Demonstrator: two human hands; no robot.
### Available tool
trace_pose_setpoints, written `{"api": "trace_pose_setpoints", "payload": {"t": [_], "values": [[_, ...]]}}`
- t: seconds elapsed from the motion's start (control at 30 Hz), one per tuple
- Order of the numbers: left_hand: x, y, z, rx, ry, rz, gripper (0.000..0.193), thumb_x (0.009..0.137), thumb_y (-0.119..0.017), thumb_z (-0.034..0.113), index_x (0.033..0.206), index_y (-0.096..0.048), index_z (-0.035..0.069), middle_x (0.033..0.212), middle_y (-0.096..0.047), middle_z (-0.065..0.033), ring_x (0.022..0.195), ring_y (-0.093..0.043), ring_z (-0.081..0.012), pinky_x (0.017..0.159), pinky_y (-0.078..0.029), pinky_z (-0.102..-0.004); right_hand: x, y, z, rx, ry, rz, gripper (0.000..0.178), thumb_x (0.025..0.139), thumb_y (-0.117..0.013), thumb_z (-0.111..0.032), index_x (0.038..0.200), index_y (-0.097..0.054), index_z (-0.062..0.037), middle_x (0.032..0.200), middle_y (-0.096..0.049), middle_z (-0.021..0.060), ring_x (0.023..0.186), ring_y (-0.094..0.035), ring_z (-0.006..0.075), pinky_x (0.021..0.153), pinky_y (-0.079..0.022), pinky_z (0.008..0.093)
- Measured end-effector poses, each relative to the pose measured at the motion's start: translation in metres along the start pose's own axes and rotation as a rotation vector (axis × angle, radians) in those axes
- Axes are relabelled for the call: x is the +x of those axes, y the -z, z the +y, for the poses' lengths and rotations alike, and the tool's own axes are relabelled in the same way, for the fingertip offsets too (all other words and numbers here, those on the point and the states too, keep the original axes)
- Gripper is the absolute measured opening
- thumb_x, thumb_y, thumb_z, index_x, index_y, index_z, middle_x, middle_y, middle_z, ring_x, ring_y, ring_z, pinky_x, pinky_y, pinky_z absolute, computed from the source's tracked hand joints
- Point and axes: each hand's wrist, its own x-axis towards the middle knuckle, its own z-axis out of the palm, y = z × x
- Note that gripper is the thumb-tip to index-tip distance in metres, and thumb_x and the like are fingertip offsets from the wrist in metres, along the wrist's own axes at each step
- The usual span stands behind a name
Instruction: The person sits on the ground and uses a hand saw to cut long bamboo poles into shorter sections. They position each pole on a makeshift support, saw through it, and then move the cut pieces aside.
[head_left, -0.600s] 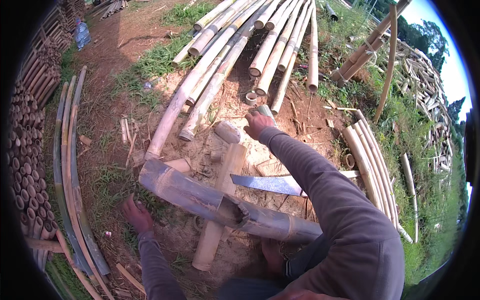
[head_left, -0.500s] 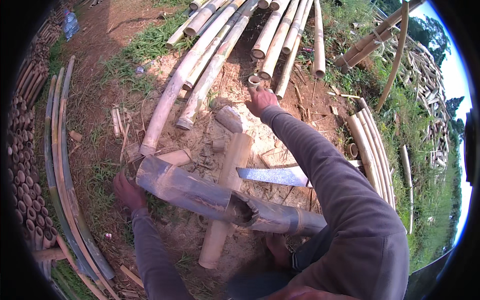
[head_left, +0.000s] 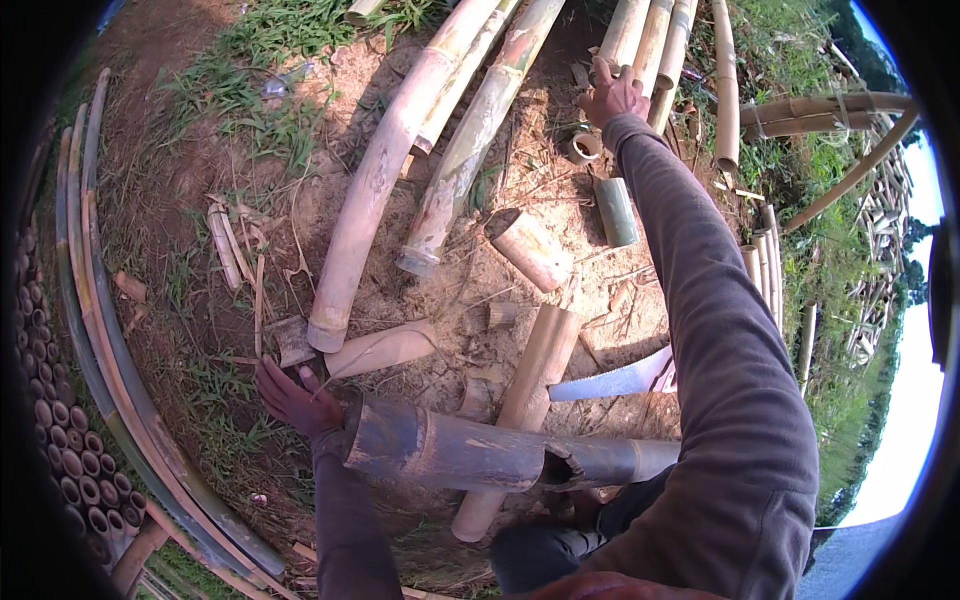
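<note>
My left hand (head_left: pixel 300 398) is low at the left, fingers spread, beside the near end of a thick dark bamboo tube (head_left: pixel 450 445) with a jagged hole in its side. A split bamboo piece (head_left: pixel 380 347) lies just beyond its fingers. My right hand (head_left: pixel 615 97) reaches far forward, its fingers spread at the cut end of a bamboo pole (head_left: pixel 627 35); how firmly it touches cannot be made out. Below that hand are a short bamboo ring (head_left: pixel 584 149) and a greenish bamboo section (head_left: pixel 615 212). The dark tube rests across a paler bamboo log (head_left: pixel 520 415).
A handsaw (head_left: pixel 612 381) lies by the pale log, partly hidden by my right arm. Long bamboo poles (head_left: pixel 400 170) extend forward, with a short cut section (head_left: pixel 528 248) before them. Curved bamboo strips (head_left: pixel 105 330) and stacked bamboo tubes (head_left: pixel 75 460) line the left.
My right hand has moved from the short bamboo ring to the pole ends beyond it. The view has shifted. My left hand now lies closer to the split piece, fingers spread.
</note>
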Motion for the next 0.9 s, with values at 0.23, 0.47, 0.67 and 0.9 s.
{"api": "trace_pose_setpoints", "payload": {"t": [0.23,0.47,0.67,0.9], "values": [[0.002,0.002,-0.003,0.117,0.007,-0.098,0.073,0.111,-0.033,0.058,0.165,-0.034,0.010,0.172,-0.027,-0.0215,0.160,-0.023,-0.0427,0.126,-0.016,-0.0654,0.052,-0.021,-0.026,-0.372,0.122,-0.029,0.039,0.101,-0.066,-0.025,0.138,-0.069,-0.0358,0.165,-0.033,0.0102,0.150,-0.031,0.0552,0.100,-0.055,0.0718],[0.017,-0.020,0.012,0.093,-0.059,-0.120,0.071,0.111,-0.034,0.057,0.164,-0.036,0.009,0.171,-0.028,-0.0218,0.159,-0.025,-0.0433,0.126,-0.018,-0.0660,0.139,-0.131,0.090,0.002,0.082,0.298,0.071,0.083,-0.086,-0.050,0.143,-0.064,-0.0194,0.172,-0.030,0.0102,0.154,-0.032,0.0409,0.114,-0.042,0.0627],[0.002,0.000,0.000,0.157,-0.016,-0.074,0.068,0.111,-0.037,0.054,0.163,-0.038,0.011,0.171,-0.030,-0.0205,0.157,-0.028,-0.0429,0.125,-0.020,-0.0656,0.001,0.000,0.098,-0.516,0.291,0.071,0.022,0.095,-0.070,-0.022,0.113,-0.083,-0.0266,0.154,-0.051,0.0043,0.151,-0.036,0.0479,0.102,-0.054,0.0652],[0.005,-0.012,-0.006,0.173,-0.018,-0.010,0.067,0.111,-0.040,0.055,0.164,-0.039,0.013,0.171,-0.031,-0.0188,0.157,-0.029,-0.0418,0.124,-0.023,-0.0658,0.016,0.001,0.166,0.485,-0.263,0.193,0.075,0.082,-0.087,-0.042,0.145,-0.057,-0.0126,0.135,-0.063,0.0190,0.126,-0.061,0.0311,0.101,-0.055,0.0467]]}}
